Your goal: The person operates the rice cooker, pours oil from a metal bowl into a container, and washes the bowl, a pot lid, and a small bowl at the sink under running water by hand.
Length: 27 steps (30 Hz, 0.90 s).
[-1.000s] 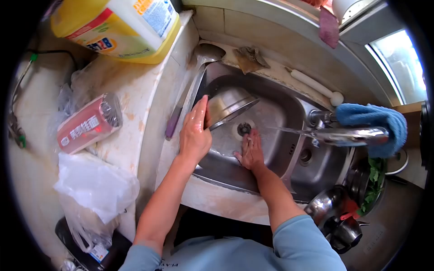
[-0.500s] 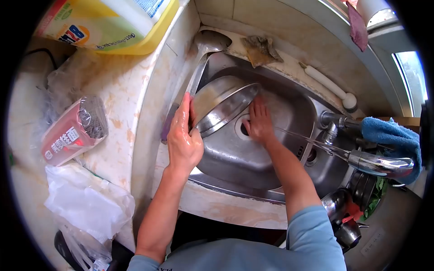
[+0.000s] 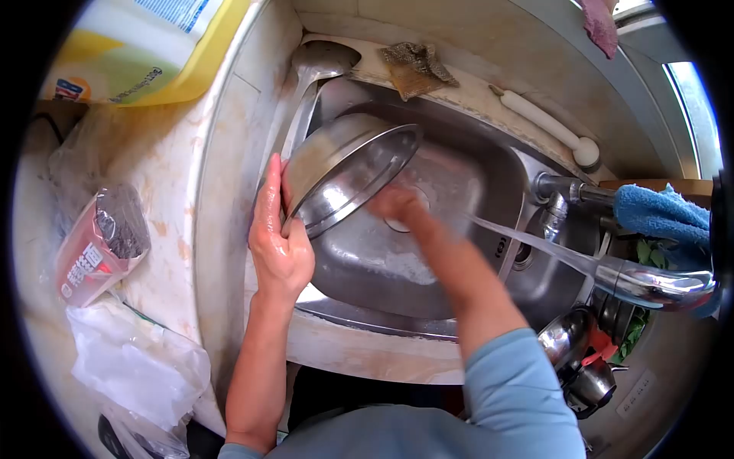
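A shiny steel bowl (image 3: 336,195) is tilted on its side above the left part of the sink (image 3: 451,302), its opening facing right. My left hand (image 3: 281,249) grips the bowl's left edge, with the thumb at the rim and the wet fingers along the outside. My right hand (image 3: 394,203) is beside the bowl's opening, over the drain; it is smeared by motion, and its fingers cannot be made out. Water runs in a stream from the chrome faucet (image 3: 650,283) into the sink. White suds lie on the sink floor.
A large ladle (image 3: 325,61), a scrubbing pad (image 3: 417,69) and a white-handled tool (image 3: 543,122) lie along the sink's back ledge. A blue cloth (image 3: 661,214) hangs by the faucet. A yellow detergent container (image 3: 145,61) and a pink package (image 3: 99,245) stand at left.
My right hand has moved left from the sink floor toward the bowl. The bowl has turned so more of its inside shows. The view has shifted slightly.
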{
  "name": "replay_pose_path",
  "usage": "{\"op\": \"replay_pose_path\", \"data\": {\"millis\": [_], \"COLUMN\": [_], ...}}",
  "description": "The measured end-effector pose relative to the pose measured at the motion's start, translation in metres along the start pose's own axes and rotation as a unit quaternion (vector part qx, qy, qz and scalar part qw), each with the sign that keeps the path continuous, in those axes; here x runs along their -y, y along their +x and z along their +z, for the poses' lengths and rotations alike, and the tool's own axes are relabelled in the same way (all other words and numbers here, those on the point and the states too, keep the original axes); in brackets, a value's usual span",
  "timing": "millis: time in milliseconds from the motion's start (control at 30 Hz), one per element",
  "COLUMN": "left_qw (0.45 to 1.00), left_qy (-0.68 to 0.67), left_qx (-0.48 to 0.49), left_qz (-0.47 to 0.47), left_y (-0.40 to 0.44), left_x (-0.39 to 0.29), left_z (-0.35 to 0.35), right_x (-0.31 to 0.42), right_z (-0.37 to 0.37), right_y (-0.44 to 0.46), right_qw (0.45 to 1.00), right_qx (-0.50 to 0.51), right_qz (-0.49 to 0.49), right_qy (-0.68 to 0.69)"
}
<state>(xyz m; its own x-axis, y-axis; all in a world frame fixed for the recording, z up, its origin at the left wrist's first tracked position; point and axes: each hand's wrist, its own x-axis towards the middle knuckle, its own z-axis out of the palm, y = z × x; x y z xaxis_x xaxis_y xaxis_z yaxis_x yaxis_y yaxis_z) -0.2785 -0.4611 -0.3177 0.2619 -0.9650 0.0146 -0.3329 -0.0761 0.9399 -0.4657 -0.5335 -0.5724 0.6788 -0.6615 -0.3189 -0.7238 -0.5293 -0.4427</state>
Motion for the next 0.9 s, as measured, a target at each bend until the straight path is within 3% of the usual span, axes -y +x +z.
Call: {"op": "replay_pose_path", "data": {"millis": [67, 100, 200, 267, 333, 367, 400, 500, 600, 633, 700, 767, 900], "left_qw": [1.0, 1.0, 1.0, 1.0, 1.0, 1.0, 1.0, 1.0, 0.999, 0.998, 0.999, 0.999, 0.999], "left_qy": [-0.008, -0.016, -0.013, -0.012, -0.02, -0.021, -0.002, 0.004, 0.03, 0.037, 0.018, 0.008, 0.031], "left_qx": [-0.008, -0.013, -0.016, -0.009, -0.012, -0.014, -0.01, -0.008, -0.028, -0.038, -0.036, -0.035, -0.013], "left_qz": [-0.01, -0.014, -0.009, -0.011, -0.009, -0.009, -0.001, -0.007, 0.004, 0.016, 0.012, 0.026, 0.013], "left_y": [-0.001, -0.001, 0.001, 0.002, 0.003, 0.002, 0.001, -0.003, -0.01, -0.01, -0.014, -0.015, -0.02], "left_x": [0.0, 0.001, 0.002, 0.002, 0.001, 0.002, 0.005, 0.015, 0.014, 0.013, 0.011, 0.012, 0.008], "left_z": [0.0, 0.001, 0.002, 0.003, 0.007, 0.009, 0.01, 0.012, 0.009, 0.008, 0.008, 0.006, -0.005], "right_x": [-0.045, -0.039, -0.019, -0.005, 0.048, 0.047, 0.076, 0.109, 0.037, 0.002, -0.019, -0.036, 0.017], "right_z": [-0.016, -0.064, -0.028, 0.022, 0.007, 0.034, 0.013, -0.011, 0.008, 0.01, -0.061, -0.033, 0.011], "right_y": [-0.037, -0.055, -0.111, -0.127, -0.123, -0.1, -0.074, -0.007, 0.003, -0.007, -0.043, -0.082, -0.126], "right_qw": [0.994, 0.988, 0.971, 0.983, 0.996, 0.988, 0.996, 0.997, 0.996, 0.993, 0.997, 0.981, 0.976], "right_qx": [-0.017, 0.013, -0.059, -0.021, -0.01, -0.042, 0.043, -0.074, -0.016, -0.016, -0.022, -0.144, -0.134], "right_qz": [0.021, 0.034, 0.114, 0.082, -0.02, -0.101, -0.064, 0.005, 0.083, 0.109, 0.053, 0.077, 0.151], "right_qy": [-0.11, -0.149, -0.201, -0.165, -0.089, -0.113, -0.049, -0.024, 0.025, 0.033, -0.046, -0.105, -0.085]}}
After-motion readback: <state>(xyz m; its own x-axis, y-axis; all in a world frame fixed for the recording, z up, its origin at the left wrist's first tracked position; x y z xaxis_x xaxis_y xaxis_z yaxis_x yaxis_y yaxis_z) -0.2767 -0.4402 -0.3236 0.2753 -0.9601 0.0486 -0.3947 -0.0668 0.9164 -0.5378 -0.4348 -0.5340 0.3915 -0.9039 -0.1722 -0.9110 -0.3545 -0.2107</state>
